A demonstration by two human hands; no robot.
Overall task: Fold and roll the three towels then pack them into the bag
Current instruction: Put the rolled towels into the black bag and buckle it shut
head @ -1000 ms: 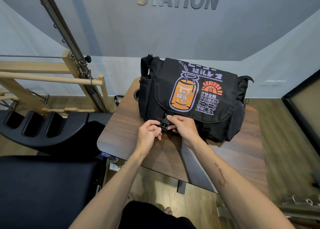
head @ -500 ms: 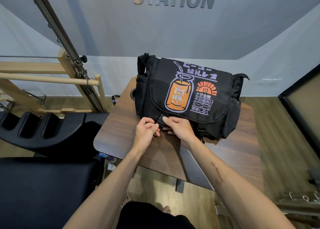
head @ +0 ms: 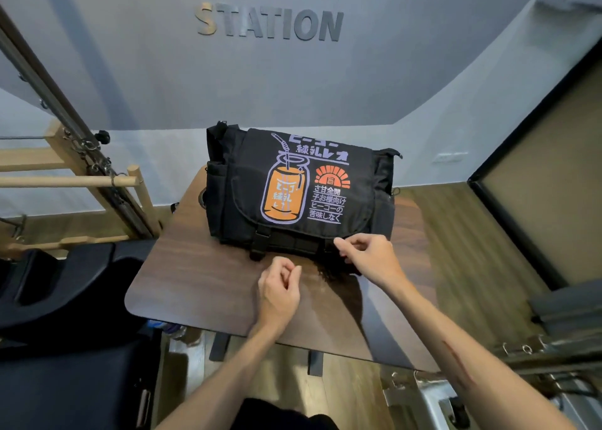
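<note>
The black messenger bag (head: 325,149) with an orange jar print lies on the wooden table (head: 202,283), its flap down. No towel shows. The bag's left buckle (head: 260,244) is clipped together and nobody touches it. My left hand (head: 280,289) hovers over the table just in front of the bag, fingers loosely curled around nothing. My right hand (head: 371,260) is at the flap's lower right corner, thumb and forefinger pinching the right buckle, which the fingers mostly hide.
Black padded exercise equipment (head: 65,299) stands at the left beside the table. Behind it rises a wooden frame with bars (head: 81,182). A metal frame with hooks (head: 521,348) sits at the lower right. The grey wall (head: 391,87) is right behind the bag.
Both hands left the left buckle, which is now clipped. My right hand moved right to the other buckle. My left hand drew back toward me. The camera tilted up.
</note>
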